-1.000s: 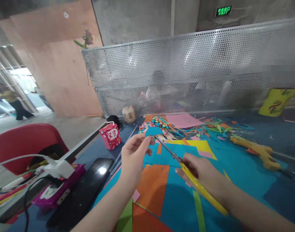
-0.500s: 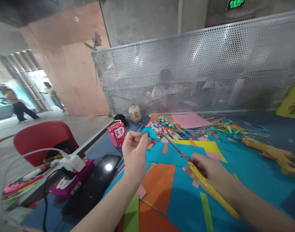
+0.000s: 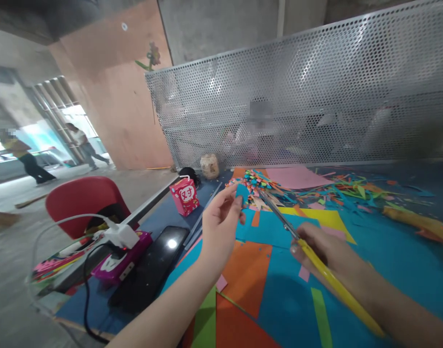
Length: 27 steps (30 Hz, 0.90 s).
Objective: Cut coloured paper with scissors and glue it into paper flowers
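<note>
My left hand (image 3: pixel 221 222) pinches a small blue piece of paper (image 3: pixel 242 193) between thumb and fingers. In my right hand (image 3: pixel 322 251) are scissors with yellow handles (image 3: pixel 328 276); their metal blades point up and left, with the tips close to the paper piece but apart from it. The blades look nearly closed. Just behind lies a heap of small coloured paper snippets (image 3: pixel 259 180). Below both hands spread blue paper sheets (image 3: pixel 290 295), an orange sheet (image 3: pixel 248 270) and a green strip (image 3: pixel 321 314).
A red drink carton (image 3: pixel 185 195) and a black phone (image 3: pixel 152 270) lie to the left, beside a purple power strip (image 3: pixel 121 261) with cables. A yellow glue gun (image 3: pixel 417 220) is at the right. Behind the table stands a perforated metal screen (image 3: pixel 279 106); people are beyond it.
The view has shifted slightly, so the table items sit a little differently. My left hand has turned the blue paper piece more upright. My right hand still holds the scissors.
</note>
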Each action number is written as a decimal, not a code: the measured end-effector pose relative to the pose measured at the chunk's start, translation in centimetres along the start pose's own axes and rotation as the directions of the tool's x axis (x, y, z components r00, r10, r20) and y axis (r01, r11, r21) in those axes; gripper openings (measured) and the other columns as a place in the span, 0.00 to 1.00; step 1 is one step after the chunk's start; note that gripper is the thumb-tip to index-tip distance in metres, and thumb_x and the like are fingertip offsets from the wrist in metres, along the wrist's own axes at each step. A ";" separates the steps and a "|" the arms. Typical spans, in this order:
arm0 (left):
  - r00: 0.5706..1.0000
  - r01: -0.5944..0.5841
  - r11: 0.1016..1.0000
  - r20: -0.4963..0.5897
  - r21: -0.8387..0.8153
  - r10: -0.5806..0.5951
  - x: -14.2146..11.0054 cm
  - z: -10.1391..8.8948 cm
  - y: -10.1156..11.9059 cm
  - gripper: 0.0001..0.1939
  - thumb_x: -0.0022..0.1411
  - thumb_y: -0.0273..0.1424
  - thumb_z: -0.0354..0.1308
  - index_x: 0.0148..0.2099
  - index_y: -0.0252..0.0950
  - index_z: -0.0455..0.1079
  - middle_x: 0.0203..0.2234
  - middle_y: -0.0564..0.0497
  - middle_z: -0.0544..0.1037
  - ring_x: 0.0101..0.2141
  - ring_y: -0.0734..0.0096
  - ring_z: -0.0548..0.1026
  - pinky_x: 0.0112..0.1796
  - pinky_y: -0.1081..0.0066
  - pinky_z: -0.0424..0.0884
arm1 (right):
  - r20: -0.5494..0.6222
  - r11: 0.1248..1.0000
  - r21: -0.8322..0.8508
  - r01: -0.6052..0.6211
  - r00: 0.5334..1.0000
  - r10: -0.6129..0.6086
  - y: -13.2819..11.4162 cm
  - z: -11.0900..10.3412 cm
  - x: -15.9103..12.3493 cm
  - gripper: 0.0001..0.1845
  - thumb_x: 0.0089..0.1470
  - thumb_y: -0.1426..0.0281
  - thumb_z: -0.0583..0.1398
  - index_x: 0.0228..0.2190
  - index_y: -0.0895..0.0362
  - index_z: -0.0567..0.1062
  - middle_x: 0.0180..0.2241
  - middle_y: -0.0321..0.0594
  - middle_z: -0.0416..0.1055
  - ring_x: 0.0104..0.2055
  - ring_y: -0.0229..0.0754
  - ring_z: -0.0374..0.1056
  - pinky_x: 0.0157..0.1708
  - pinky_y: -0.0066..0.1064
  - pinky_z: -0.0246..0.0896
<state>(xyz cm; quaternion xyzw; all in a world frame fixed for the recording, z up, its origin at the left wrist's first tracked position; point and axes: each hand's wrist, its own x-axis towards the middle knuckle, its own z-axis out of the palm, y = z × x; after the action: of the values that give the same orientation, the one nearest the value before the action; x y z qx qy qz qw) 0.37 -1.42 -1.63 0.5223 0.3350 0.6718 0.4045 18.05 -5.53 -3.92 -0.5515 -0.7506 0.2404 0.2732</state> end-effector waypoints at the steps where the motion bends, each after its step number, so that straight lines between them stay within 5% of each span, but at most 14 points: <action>1: 1.000 -0.010 1.000 0.011 0.019 0.010 -0.1 0.1 0.2 0.12 0.52 0.28 0.57 0.41 0.39 0.69 0.26 0.55 0.69 0.19 0.83 0.63 0.20 0.76 0.63 | 0.005 1.000 -0.002 -0.004 1.000 0.004 0.0 0.0 -0.1 0.13 0.53 0.60 0.49 0.23 0.53 0.55 0.19 0.30 0.55 0.21 0.35 0.53 0.19 0.28 0.47; 12: 0.998 -0.040 0.999 0.040 -0.021 0.041 -0.7 0.3 0.5 0.07 0.48 0.28 0.60 0.33 0.38 0.73 0.20 0.56 0.71 0.16 0.82 0.64 0.17 0.77 0.62 | 0.057 0.994 0.109 -0.012 0.998 0.005 0.4 0.3 -0.4 0.10 0.52 0.59 0.49 0.27 0.53 0.59 0.21 0.33 0.60 0.23 0.37 0.58 0.21 0.30 0.52; 27: 0.999 -0.030 0.999 0.033 -0.018 0.031 -1.1 0.9 1.2 0.08 0.47 0.26 0.60 0.34 0.38 0.72 0.22 0.55 0.74 0.16 0.81 0.65 0.13 0.78 0.63 | 0.046 0.987 -0.074 0.146 0.989 -0.142 1.7 0.1 -0.2 0.11 0.52 0.58 0.50 0.25 0.52 0.60 0.22 0.33 0.60 0.21 0.36 0.58 0.18 0.29 0.56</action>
<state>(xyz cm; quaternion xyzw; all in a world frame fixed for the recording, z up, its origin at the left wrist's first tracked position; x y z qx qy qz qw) 1.11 -2.92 -0.81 0.5350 0.3143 0.6719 0.4044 19.24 -5.30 -5.14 -0.5010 -0.8026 0.2019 0.2532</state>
